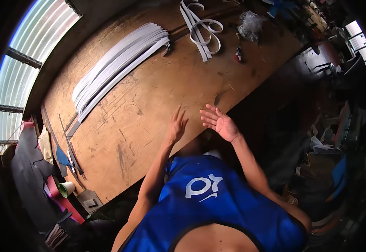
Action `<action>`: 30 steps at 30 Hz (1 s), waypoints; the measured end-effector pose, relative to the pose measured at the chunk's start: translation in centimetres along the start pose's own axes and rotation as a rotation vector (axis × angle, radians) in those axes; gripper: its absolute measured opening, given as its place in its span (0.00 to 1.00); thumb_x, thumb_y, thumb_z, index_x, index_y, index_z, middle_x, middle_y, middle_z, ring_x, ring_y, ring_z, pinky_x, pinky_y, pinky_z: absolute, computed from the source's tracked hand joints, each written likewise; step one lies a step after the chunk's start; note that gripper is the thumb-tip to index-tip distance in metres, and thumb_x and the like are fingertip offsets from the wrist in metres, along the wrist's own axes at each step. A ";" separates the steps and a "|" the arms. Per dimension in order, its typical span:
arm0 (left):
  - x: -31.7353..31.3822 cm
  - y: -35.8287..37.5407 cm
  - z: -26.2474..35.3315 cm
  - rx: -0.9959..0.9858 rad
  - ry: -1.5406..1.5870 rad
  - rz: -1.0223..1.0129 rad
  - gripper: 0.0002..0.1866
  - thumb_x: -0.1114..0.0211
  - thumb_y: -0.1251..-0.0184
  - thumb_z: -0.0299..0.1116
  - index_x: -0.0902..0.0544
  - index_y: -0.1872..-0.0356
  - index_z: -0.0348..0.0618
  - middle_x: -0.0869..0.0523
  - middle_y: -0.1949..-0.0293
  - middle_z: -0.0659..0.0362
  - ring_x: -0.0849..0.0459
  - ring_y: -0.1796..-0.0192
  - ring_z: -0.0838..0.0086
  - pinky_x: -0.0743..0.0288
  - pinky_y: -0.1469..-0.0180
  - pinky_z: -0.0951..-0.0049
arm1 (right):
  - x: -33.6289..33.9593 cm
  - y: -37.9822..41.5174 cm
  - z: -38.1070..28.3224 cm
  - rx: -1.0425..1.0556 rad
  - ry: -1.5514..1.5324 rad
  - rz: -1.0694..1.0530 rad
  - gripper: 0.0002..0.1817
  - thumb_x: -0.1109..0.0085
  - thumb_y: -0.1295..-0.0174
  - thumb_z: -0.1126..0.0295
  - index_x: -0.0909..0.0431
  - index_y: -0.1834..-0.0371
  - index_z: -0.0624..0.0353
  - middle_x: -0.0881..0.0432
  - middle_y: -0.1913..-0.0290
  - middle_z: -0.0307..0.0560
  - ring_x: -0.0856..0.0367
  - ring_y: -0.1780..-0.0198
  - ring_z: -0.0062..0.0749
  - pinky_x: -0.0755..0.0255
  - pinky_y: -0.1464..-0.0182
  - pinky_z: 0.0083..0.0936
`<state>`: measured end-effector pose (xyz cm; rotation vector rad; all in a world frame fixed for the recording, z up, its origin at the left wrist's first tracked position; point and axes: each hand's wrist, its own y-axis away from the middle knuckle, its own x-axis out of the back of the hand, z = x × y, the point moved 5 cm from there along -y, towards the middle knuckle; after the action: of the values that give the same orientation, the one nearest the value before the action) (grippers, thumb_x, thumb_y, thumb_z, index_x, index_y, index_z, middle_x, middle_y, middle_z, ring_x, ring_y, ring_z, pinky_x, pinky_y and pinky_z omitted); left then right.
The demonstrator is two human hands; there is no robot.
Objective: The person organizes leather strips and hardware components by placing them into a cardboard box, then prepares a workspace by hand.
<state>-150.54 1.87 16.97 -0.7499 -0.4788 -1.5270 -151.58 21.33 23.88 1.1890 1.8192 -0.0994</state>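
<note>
- Worktop (149, 105): scuffed wood.
- White strip bundle (120, 63): on worktop, 10-11 o'clock from our left hand (177, 124), the nearer one; long axis 7-8 to 1-2; we see nothing blocking.
- Looped strip (194, 37): around 12 from our right hand (223, 125).
- Both hands: open, empty; left's contact with worktop, we can't tell.
- Clear plastic (250, 26): 12-1 from right.

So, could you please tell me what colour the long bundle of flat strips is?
The long bundle of flat strips is white; see the head view.
</note>
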 end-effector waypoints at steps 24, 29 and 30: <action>-8.4 -20.5 0.4 0.679 0.715 -0.053 0.16 0.47 0.29 0.37 0.24 0.51 0.33 0.18 0.69 0.58 0.23 0.69 0.79 0.29 0.65 0.80 | 13.6 -25.3 -23.2 0.430 1.527 0.237 0.06 0.47 0.41 0.70 0.22 0.63 0.56 0.20 0.61 0.47 0.21 0.65 0.45 0.26 0.63 0.35; -8.8 -23.4 3.3 0.704 0.689 0.017 0.18 0.47 0.30 0.39 0.23 0.51 0.32 0.16 0.68 0.55 0.21 0.68 0.77 0.27 0.64 0.77 | 13.8 -34.8 -24.3 0.990 1.852 0.241 0.08 0.45 0.45 0.73 0.21 0.62 0.56 0.23 0.57 0.47 0.28 0.49 0.47 0.33 0.49 0.44; -9.0 -23.7 3.7 0.726 0.708 0.001 0.18 0.47 0.30 0.39 0.23 0.51 0.32 0.16 0.67 0.56 0.21 0.68 0.77 0.27 0.63 0.77 | 15.4 -37.5 -22.9 1.034 1.976 0.198 0.07 0.45 0.46 0.73 0.20 0.66 0.55 0.23 0.60 0.47 0.32 0.44 0.51 0.37 0.46 0.47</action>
<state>-173.42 13.36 16.47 0.3510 -0.4392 -1.3644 -196.29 23.61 10.99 2.6761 3.4387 0.5186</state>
